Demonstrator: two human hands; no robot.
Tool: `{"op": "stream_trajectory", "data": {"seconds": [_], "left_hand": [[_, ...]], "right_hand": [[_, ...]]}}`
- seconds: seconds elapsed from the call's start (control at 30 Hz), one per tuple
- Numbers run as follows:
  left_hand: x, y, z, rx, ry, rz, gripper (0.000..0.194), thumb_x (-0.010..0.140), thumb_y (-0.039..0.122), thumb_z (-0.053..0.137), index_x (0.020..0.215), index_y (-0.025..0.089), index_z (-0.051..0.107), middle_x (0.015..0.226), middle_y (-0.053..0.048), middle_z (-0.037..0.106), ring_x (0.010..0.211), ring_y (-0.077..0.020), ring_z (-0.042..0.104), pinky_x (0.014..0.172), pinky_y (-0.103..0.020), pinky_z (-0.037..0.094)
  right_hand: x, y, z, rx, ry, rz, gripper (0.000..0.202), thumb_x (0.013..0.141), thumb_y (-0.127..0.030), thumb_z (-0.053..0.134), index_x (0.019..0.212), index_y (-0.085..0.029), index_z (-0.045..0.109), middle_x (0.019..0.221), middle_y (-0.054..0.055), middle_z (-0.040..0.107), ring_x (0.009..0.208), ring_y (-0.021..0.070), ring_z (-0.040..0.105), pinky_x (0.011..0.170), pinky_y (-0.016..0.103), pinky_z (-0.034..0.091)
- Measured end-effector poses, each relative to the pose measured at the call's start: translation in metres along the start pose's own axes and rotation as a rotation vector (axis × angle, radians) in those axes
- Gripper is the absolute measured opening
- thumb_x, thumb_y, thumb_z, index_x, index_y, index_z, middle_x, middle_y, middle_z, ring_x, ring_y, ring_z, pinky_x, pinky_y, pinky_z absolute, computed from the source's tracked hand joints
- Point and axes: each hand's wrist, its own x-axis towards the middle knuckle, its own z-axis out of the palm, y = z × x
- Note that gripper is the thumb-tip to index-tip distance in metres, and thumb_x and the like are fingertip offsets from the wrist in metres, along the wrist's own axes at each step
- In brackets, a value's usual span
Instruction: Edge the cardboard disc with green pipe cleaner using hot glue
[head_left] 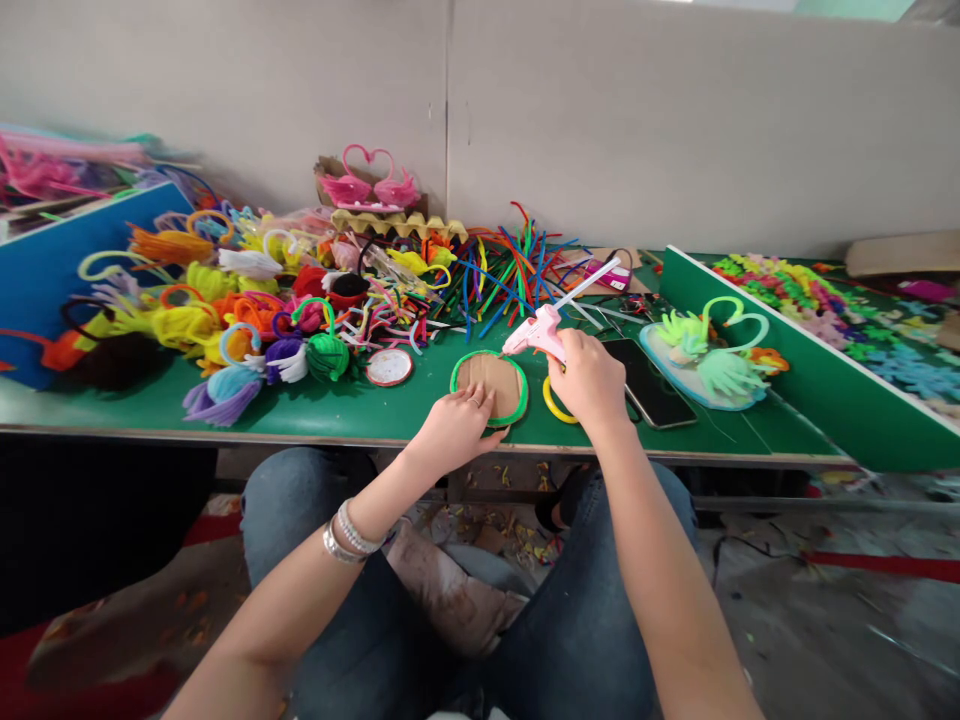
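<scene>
My right hand (589, 375) is wrapped round the handle of a pink hot glue gun (537, 332), with a whitish glue stick (589, 283) jutting from its back. The gun's nozzle points down to the left, at the far right rim of a cardboard disc (491, 376). Bright green pipe cleaner (523, 398) edges this oval disc. My left hand (459, 422) holds the disc at its near left side, fingers on top and thumb by the near edge. Under my right hand lies a yellow ring (556, 402), partly hidden.
A black phone (651, 385) and a green swan pair on a base (709, 355) lie to the right, before a green divider (795, 375). Colourful pipe-cleaner swans (225, 320) crowd the left. Loose pipe cleaners (510, 265), a small white disc (389, 367) and pink swans (369, 188) stand farther back.
</scene>
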Motion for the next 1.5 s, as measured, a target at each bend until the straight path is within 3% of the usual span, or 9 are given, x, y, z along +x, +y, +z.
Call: {"op": "stream_trajectory", "data": {"seconds": [0.83,1.13,1.5], "left_hand": [[-0.001,0.000,-0.001,-0.006,0.002,-0.008,0.051,0.088,0.042,0.049,0.120,0.002,0.054,0.124,-0.025,0.058,0.116,-0.0278,0.057,0.094,-0.035,0.048],[-0.001,0.001,-0.001,0.005,-0.011,-0.005,0.054,0.088,0.042,0.048,0.122,0.000,0.052,0.125,-0.024,0.057,0.117,-0.0276,0.056,0.096,-0.034,0.046],[0.000,0.001,-0.003,0.001,-0.023,-0.008,0.053,0.089,0.042,0.045,0.121,0.000,0.053,0.126,-0.024,0.057,0.118,-0.0274,0.055,0.096,-0.034,0.047]], "right_hand": [[-0.015,0.018,-0.005,-0.041,0.061,-0.023,0.021,0.080,-0.017,0.043,0.097,-0.016,0.055,0.087,0.010,0.062,0.084,0.0225,0.052,0.055,0.030,0.025],[-0.015,0.020,0.002,-0.046,0.052,0.006,0.028,0.083,-0.036,0.051,0.103,-0.015,0.051,0.095,0.010,0.062,0.085,0.0227,0.055,0.054,0.028,0.027],[-0.010,0.015,0.004,-0.003,0.035,-0.011,0.020,0.086,-0.028,0.047,0.100,-0.016,0.050,0.096,0.011,0.063,0.088,0.0228,0.055,0.056,0.029,0.030]]}}
